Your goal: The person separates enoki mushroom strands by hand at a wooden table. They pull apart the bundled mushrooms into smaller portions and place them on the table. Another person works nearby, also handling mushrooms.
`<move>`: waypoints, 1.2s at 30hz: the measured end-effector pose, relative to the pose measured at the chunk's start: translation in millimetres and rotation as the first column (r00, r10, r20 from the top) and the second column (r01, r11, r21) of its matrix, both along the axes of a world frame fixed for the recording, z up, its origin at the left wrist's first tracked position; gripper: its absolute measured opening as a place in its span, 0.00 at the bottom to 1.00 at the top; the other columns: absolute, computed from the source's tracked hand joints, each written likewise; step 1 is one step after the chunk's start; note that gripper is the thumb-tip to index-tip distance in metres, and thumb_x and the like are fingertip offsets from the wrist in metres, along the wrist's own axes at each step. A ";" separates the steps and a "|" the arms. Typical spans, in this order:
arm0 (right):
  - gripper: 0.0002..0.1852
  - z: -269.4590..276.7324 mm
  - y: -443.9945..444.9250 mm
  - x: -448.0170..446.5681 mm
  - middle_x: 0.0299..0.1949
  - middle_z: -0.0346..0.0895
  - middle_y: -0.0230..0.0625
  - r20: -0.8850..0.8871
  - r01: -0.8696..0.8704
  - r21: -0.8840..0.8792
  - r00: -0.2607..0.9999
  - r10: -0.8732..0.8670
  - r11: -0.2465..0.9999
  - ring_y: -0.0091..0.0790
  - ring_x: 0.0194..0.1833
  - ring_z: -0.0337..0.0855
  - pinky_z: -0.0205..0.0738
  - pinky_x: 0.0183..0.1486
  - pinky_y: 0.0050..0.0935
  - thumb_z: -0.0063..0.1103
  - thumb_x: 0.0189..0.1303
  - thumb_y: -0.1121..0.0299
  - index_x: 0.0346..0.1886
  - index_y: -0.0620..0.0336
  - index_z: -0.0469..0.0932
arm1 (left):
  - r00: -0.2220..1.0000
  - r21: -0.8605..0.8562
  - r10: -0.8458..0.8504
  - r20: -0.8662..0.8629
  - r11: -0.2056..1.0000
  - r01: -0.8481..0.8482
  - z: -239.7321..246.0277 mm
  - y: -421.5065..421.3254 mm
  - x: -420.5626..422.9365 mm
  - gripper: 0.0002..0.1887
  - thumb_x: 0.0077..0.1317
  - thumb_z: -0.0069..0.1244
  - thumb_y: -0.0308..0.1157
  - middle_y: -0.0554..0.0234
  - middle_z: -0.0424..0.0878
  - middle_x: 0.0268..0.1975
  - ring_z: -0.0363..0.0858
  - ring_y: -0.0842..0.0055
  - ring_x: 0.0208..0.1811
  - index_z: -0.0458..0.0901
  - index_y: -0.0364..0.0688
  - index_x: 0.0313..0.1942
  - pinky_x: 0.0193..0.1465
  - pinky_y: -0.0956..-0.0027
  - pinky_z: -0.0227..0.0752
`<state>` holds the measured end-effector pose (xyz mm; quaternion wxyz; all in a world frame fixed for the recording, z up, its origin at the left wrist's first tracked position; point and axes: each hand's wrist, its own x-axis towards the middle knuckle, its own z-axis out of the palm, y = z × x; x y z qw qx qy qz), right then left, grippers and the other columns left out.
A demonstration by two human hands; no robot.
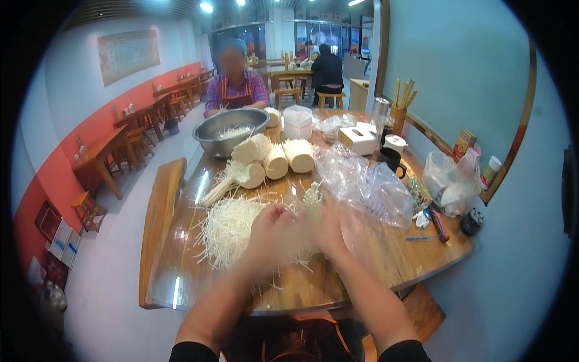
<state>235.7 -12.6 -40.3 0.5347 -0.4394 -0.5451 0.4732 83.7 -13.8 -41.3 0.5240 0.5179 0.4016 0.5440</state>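
Observation:
My right hand (329,231) holds an upright bunch of enoki mushrooms (312,201), small pale caps at its top. Close by on the left is my left hand (273,226), its fingers curled together; motion blur hides whether strands are between them. Beside and partly behind that hand lies a loose heap of separated enoki strands (228,233). Beyond the heap, several thick enoki clumps (298,156) rest on their sides with cut bases showing. A large steel bowl (206,142) behind them contains more pale strands.
Crumpled clear plastic bags (348,176) cover the wooden table (384,253) to the right. Near the wall are a tissue box (357,139), a black mug (390,158), a chopstick holder (398,120) and a filled plastic bag (445,181). A person (237,86) in an apron sits opposite.

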 end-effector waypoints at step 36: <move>0.16 -1.6 4.1 8.0 0.47 0.78 0.34 -0.542 -0.518 -0.204 0.766 0.345 0.831 0.29 0.44 0.79 0.77 0.50 0.30 0.49 0.72 0.60 0.54 0.62 0.74 | 0.960 0.125 -0.086 -0.268 0.984 0.124 12.7 -13.6 -0.1 0.08 0.63 0.58 0.29 0.66 0.82 0.32 0.75 0.84 0.31 0.83 0.33 0.39 0.35 0.76 0.71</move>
